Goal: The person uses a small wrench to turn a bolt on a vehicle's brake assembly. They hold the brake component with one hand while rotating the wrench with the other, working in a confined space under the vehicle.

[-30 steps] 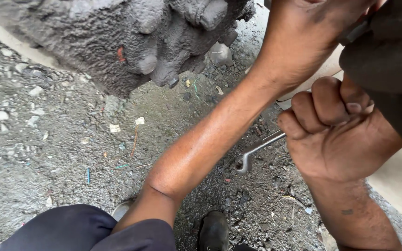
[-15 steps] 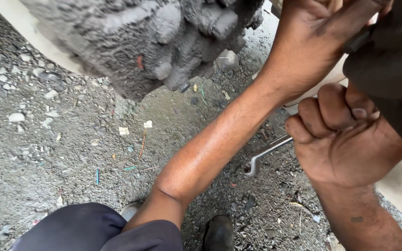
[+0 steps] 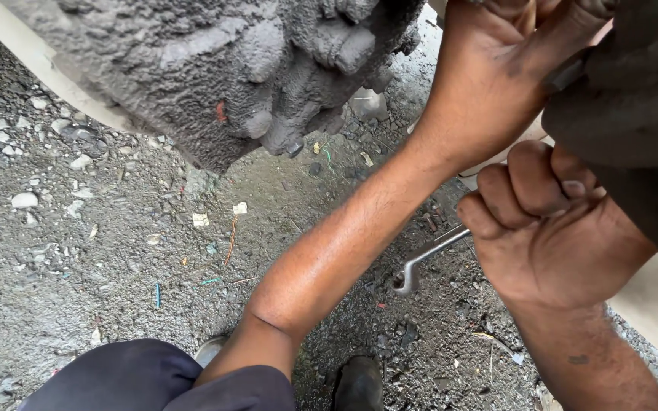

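Right hand (image 3: 554,228) fisted, seemingly gripping wrench (image 3: 424,260).

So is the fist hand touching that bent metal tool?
Touching. The head view shows the right hand closed in a fist around one end of the metal tool, whose hooked end sticks out above the gravel.

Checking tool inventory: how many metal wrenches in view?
1. A bent metal wrench sticks out of the closed right hand, its ring end over the gravel ground. The left hand may hide another tool.
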